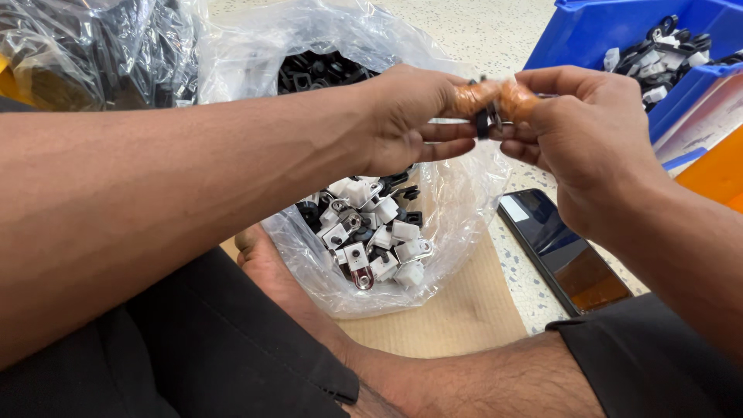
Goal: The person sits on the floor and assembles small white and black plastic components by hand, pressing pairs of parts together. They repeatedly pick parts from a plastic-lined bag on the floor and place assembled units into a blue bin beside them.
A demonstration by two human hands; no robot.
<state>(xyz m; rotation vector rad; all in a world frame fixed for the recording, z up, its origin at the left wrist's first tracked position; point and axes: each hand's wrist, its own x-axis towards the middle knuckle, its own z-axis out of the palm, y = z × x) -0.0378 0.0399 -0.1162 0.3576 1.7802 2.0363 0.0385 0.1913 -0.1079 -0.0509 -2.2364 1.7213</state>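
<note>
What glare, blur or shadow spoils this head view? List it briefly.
Head view: light is even and bright; glare streaks the clear plastic bag and the phone screen; the left hand and right hand look sharp, the small black part between them slightly soft; the blue bin is cropped.

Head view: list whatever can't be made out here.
- Small black part: mostly covered by the left hand and right hand; shape unclear.
- Blue bin: cut off by the top and right edges.
- Clear bag: lower parts buried under the pile.
- Phone: dark screen.
</note>
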